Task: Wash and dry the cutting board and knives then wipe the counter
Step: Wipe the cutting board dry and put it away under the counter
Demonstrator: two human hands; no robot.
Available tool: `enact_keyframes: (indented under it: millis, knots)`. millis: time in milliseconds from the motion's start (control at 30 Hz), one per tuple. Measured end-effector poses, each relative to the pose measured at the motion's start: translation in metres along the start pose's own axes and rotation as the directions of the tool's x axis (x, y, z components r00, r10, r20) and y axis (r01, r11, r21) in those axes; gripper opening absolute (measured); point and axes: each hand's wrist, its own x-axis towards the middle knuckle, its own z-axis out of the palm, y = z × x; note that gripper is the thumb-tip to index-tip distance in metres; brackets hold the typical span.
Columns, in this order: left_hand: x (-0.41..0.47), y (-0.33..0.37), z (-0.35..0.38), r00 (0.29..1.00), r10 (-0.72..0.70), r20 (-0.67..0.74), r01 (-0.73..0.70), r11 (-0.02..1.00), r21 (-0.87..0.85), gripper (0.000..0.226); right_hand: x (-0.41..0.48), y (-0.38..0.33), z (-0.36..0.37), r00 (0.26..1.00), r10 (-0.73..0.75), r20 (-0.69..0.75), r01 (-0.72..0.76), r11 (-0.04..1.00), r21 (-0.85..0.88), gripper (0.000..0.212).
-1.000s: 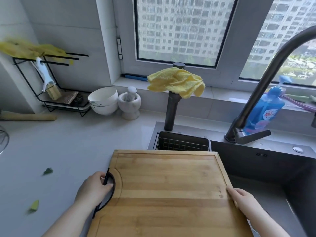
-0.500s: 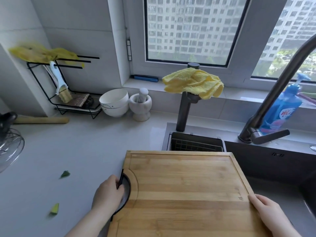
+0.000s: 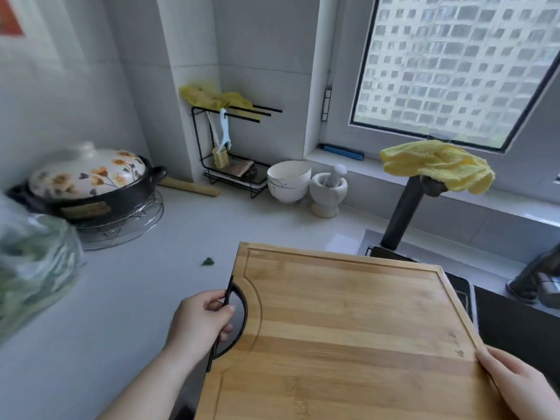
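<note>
Cutting board (image 3: 348,328) front and centre: a bamboo slab of pale and honey strips, a juice groove round its rim, held over the near right of the desk (image 3: 136,298) with its far right corner reaching across the dark sink (image 3: 515,322). Left hand (image 3: 197,322) has a closed grip, fingers curled round the thin black arc handle (image 3: 245,313) set in the board's left edge. Right hand (image 3: 512,380) clasps the near right edge of the cutting board, its grip closed on the wood.

The desk is smooth pale grey, and one green scrap (image 3: 208,262) lies just left of the board. Far left, a black clay pot (image 3: 121,198) with a flowered cream lid sits on a wire trivet (image 3: 130,231), with a blurred bag of greens (image 3: 33,268) near it. Along the far wall: a wooden rolling pin (image 3: 189,187), a black wire rack (image 3: 230,174), stacked white bowls (image 3: 288,180), and a stone mortar and pestle (image 3: 328,189). A fluffy yellow cloth (image 3: 436,165) drapes over a dark post (image 3: 403,213) below the window (image 3: 454,65).
</note>
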Motion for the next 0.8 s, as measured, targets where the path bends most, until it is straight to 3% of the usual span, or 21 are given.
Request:
enact_keyframes:
  millis: [100,200,467,633,767,800]
  knots:
    - [-0.045,-0.019,-0.027,0.991,-0.043,-0.123,0.039,0.999,-0.036,0.034,-0.012,-0.010,0.007,0.994,-0.081,0.072,0.084,0.996,-0.028,0.014]
    - [-0.096,-0.041,-0.057,0.966,-0.070,-0.247,0.069,0.998,-0.012,0.025,-0.026,-0.018,0.019,0.975,-0.129,0.183,0.148,0.985,-0.092,0.028]
    - [-0.210,-0.098,-0.133,0.808,-0.190,-0.558,0.251,0.967,0.034,0.066,-0.089,-0.035,0.098,0.820,-0.303,0.485,0.380,0.922,-0.067,0.027]
    - [-0.246,-0.135,-0.181,0.678,-0.265,-0.686,0.364,0.932,0.000,0.026,-0.133,-0.039,0.156,0.703,-0.364,0.611,0.506,0.860,-0.069,0.024]
    - [-0.258,-0.156,-0.223,0.642,-0.260,-0.721,0.428,0.902,0.057,0.021,-0.175,-0.048,0.196,0.642,-0.367,0.673,0.549,0.833,-0.070,0.024]
    - [-0.258,-0.162,-0.235,0.633,-0.264,-0.728,0.452,0.889,0.071,0.029,-0.185,-0.049,0.207,0.633,-0.367,0.681,0.558,0.826,-0.073,0.025]
